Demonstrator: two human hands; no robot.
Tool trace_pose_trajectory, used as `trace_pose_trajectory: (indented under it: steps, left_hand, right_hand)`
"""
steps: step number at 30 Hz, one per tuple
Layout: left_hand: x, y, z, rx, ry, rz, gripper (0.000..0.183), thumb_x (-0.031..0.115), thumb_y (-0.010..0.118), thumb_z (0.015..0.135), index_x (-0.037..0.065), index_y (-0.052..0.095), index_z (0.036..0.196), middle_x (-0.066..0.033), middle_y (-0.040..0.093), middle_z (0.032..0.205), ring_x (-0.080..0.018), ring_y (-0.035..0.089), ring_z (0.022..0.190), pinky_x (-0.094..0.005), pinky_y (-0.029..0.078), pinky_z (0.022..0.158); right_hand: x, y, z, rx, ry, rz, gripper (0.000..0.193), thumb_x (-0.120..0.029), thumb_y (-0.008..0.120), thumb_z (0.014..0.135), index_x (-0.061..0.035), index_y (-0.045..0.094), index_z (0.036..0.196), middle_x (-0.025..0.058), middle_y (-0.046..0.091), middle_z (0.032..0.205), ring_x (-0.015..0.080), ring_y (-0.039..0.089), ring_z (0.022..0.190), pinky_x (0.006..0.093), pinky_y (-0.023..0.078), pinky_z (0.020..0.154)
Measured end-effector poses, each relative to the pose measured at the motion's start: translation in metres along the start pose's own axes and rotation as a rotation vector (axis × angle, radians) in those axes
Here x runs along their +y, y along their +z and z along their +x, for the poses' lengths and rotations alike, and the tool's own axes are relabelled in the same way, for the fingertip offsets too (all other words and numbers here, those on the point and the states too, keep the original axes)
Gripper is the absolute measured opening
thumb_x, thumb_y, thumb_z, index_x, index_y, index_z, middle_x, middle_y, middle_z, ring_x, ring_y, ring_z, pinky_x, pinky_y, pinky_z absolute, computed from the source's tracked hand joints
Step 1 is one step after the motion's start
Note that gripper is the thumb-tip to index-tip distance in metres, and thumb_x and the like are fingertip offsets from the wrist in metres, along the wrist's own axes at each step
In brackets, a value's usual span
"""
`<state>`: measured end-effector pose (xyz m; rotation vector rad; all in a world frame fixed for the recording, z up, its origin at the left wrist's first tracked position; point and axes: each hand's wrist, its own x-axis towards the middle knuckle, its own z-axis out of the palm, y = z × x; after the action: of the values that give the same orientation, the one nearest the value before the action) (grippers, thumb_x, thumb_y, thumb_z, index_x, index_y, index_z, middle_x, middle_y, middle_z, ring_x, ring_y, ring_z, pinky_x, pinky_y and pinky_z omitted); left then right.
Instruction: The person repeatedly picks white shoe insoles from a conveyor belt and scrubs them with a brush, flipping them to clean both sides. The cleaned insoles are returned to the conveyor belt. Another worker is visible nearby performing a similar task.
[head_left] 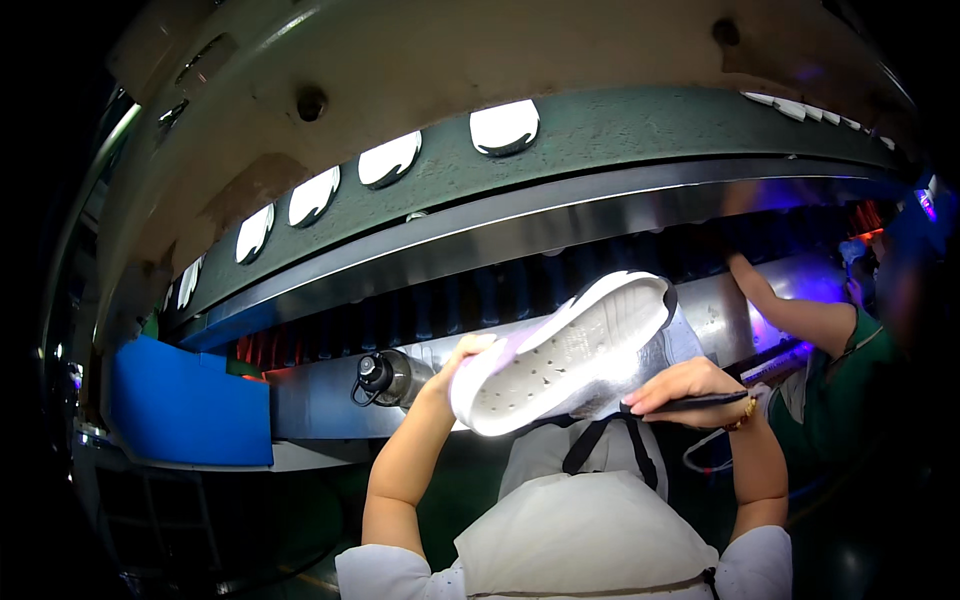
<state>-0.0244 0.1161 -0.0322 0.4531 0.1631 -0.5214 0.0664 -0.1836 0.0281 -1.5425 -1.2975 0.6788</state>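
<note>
My left hand (461,362) grips the toe or heel end of a white shoe sole (560,360), tilted up in front of me. Its hollow inner face shows several small dark holes, and a faint purple patch lies along the edge by my fingers. To the right, my right hand (692,386) is closed around a slim tool with a black handle (705,402). The tool's working tip is lost in glare beside the sole, so its kind cannot be told. A beaded bracelet (744,412) circles my right wrist.
Beyond the metal ledge (480,222), a green conveyor belt (440,192) carries several white soles (504,128). A dark-capped bottle (402,380) stands left of my left hand, with a blue panel (190,405) farther left. At right, a co-worker's arm (795,312) reaches under the ledge.
</note>
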Motion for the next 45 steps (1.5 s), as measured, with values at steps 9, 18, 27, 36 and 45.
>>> trace_pose_trajectory:
  steps: [9,18,27,36,45]
  left_hand:
    - [0.01,0.02,-0.009,0.18,0.07,-0.001,0.053,0.046,0.046,0.077,0.004,0.052,0.109,-0.014,0.057,0.1,-0.0249,0.059,0.079,-0.0376,0.049,0.068]
    - [-0.051,0.018,0.043,-0.085,0.499,-0.04,0.084,0.071,0.009,0.073,0.011,0.019,0.131,-0.0205,0.038,0.122,-0.0383,0.041,0.108,-0.0479,0.033,0.092]
    - [-0.066,0.047,0.053,0.052,0.607,-0.171,0.085,0.072,0.012,0.072,0.01,0.026,0.128,-0.0206,0.042,0.117,-0.0373,0.045,0.104,-0.0479,0.037,0.088]
    - [-0.071,0.068,0.074,-0.04,0.749,-0.088,0.084,0.073,0.019,0.072,0.01,0.028,0.126,-0.0197,0.045,0.113,-0.0388,0.046,0.102,-0.0507,0.039,0.084]
    - [-0.058,0.095,0.088,-0.078,0.842,-0.099,0.083,0.073,0.023,0.071,0.012,0.028,0.127,-0.0194,0.044,0.115,-0.041,0.042,0.106,-0.0519,0.037,0.087]
  right_hand:
    - [0.002,0.01,-0.001,0.149,-0.088,-0.121,0.017,-0.001,0.066,0.067,-0.0039,0.064,0.083,0.0105,0.063,0.086,0.0201,0.062,0.08,0.027,0.048,0.072]
    - [0.022,0.031,0.034,0.389,0.099,0.104,0.018,-0.004,0.064,0.067,0.0015,0.063,0.084,0.0076,0.062,0.07,0.0066,0.054,0.056,0.0176,0.041,0.049]
    - [0.007,0.045,0.03,0.236,-0.367,-0.538,0.018,-0.005,0.064,0.064,-0.0041,0.058,0.081,0.0077,0.061,0.075,0.0166,0.058,0.055,0.0244,0.047,0.051]
    - [-0.006,-0.002,0.02,0.288,-0.183,-0.045,0.014,-0.003,0.063,0.067,-0.0017,0.062,0.081,0.0114,0.063,0.078,0.0174,0.062,0.069,0.0243,0.049,0.062]
    - [0.007,-0.03,-0.021,0.297,-0.138,0.027,0.019,-0.001,0.066,0.065,-0.0048,0.063,0.084,0.0087,0.063,0.086,0.0172,0.058,0.076,0.026,0.044,0.071]
